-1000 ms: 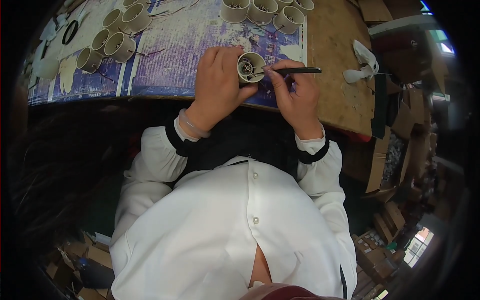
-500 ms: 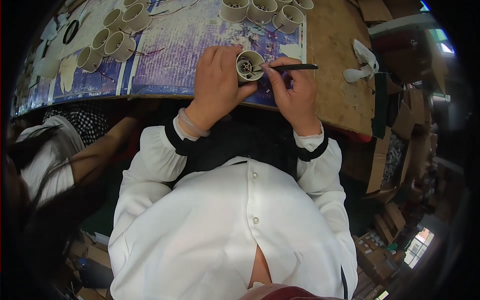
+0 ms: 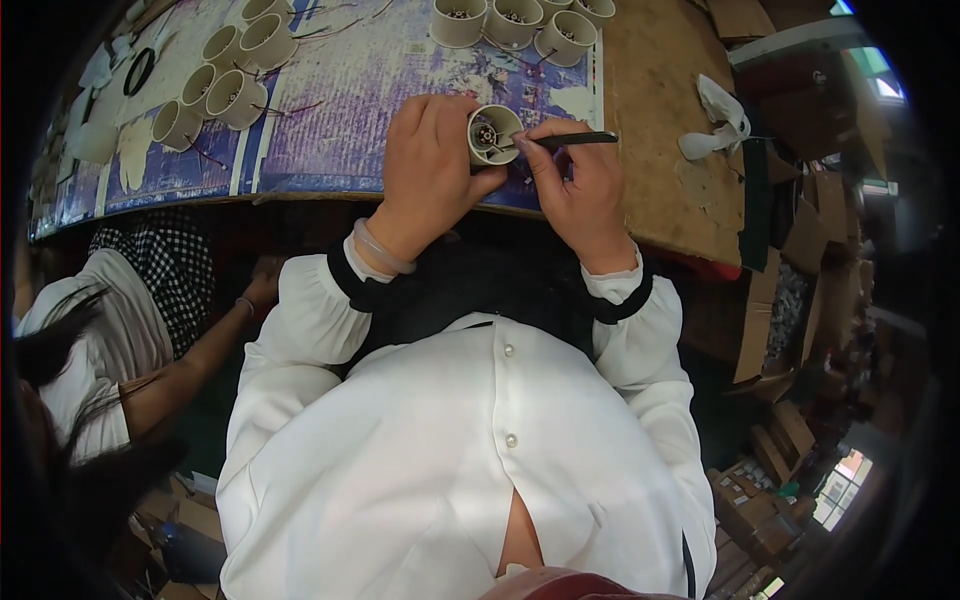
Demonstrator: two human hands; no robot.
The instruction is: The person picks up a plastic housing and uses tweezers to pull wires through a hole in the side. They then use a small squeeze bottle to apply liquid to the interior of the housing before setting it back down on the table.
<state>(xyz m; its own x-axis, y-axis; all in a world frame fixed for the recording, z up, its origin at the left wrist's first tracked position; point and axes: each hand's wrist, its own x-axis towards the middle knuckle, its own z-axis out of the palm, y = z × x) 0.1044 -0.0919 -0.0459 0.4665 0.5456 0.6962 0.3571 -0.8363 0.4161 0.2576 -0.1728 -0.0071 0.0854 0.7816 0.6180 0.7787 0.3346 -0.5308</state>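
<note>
While my left hand (image 3: 425,150) grasps the cup (image 3: 505,120) around its far-left side, my right hand (image 3: 580,185) pinches a black tool (image 3: 585,137) pen-fashion, its inner end leading into the cup's mouth. The cup sits between my hands, tilted so its mouth faces me, with the core (image 3: 486,136) showing inside. I can't make out exactly what the tool's tip touches.

I judge this step to be fine work on or around the core; the next move seems to call for a firm left grip and small, controlled strokes from my right fingers, without knocking the wall.

The counter's (image 3: 670,130) near edge runs close under my hands, so a slipped cup could drop towards my lap. Beyond my hands, the sheet (image 3: 350,110) leaves some room before the far cups (image 3: 565,40). Well to the left stand more cups (image 3: 237,98), whose wires (image 3: 300,106) trail towards my left hand. Right of my right hand lies bare board, then a white scrap (image 3: 725,115) near the side edge. A co-worker's arm (image 3: 195,375) is below the edge, left of my left hand.
</note>
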